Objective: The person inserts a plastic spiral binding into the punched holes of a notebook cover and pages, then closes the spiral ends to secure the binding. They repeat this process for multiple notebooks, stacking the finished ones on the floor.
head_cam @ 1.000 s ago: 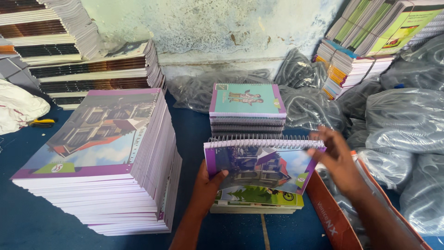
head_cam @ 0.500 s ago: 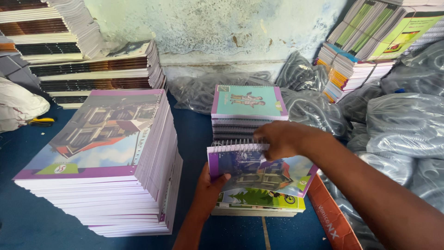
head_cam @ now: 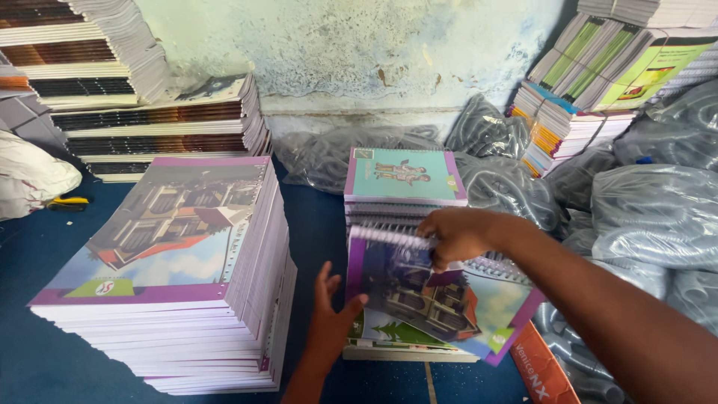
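Note:
My right hand (head_cam: 458, 235) grips the spiral-bound top edge of a purple-bordered notebook (head_cam: 426, 295) with a house picture on its cover, and the book is lifted and tilted. My left hand (head_cam: 331, 314) has its fingers spread, steadying the notebook's left edge. Under it lies a low pile of similar notebooks (head_cam: 400, 343). Just behind stands a stack of spiral notebooks with a teal cover (head_cam: 404, 178) on top. A tall stack of unbound purple-bordered covers and pages (head_cam: 179, 269) stands to my left.
Clear plastic bags of grey spiral coils (head_cam: 658, 217) fill the right side and back. More book stacks (head_cam: 149, 120) line the wall at back left, and tied bundles (head_cam: 591, 82) stand at back right. An orange box (head_cam: 542, 370) sits at the lower right, on blue floor (head_cam: 45, 247).
My right hand moved from the right side of the notebook to its spiral edge and has lifted and tilted it. My left hand opened its fingers beside the left edge.

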Available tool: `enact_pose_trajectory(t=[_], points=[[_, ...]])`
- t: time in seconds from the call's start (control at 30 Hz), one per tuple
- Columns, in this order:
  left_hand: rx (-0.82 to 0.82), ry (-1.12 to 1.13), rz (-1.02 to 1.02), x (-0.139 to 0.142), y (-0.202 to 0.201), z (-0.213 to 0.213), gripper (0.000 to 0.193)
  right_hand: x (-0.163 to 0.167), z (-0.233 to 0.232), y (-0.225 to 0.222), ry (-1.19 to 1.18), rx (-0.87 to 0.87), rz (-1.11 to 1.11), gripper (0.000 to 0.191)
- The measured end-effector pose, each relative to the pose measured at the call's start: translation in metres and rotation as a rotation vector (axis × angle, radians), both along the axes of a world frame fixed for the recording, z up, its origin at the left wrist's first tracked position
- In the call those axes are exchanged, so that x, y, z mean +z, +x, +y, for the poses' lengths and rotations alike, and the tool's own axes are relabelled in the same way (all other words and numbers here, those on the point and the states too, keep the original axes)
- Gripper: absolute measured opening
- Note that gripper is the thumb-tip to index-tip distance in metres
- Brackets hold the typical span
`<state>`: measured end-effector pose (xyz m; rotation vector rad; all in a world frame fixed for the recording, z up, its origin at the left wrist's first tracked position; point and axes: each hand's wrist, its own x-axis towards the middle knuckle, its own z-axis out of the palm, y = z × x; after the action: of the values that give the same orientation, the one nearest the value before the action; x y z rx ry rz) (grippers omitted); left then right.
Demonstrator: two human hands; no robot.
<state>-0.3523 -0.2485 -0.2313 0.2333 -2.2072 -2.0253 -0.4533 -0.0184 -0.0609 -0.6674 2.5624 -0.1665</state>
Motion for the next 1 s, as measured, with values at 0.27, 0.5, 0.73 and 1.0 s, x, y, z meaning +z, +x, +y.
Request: enact_pose_trajectory(t=[0.27,0.5,0.73,1.0], points=[[0.240,0.498,-0.135,-0.044,0.020,0.001,0.069,-0.002,0.086,0.009,-0.639,-0.703,-0.145,0.090],[-0.148,1.394,-0.709,-0.081,0.069,0.063,0.113,-0.039,0.107,0.043,-1.213,-0.986,-0.404,0.067],[0.020,1.264,-0.547,-0.028,0.077,0.126,0.073,-0.127,0.096,0.089,-1.562,-1.177,-0.527,0.043],[0.098,0.981,-0.335,-0.063,0.068,0.116,0.058,-0.222,0.074,0.124,-1.836,-1.302,-0.510,0.050]])
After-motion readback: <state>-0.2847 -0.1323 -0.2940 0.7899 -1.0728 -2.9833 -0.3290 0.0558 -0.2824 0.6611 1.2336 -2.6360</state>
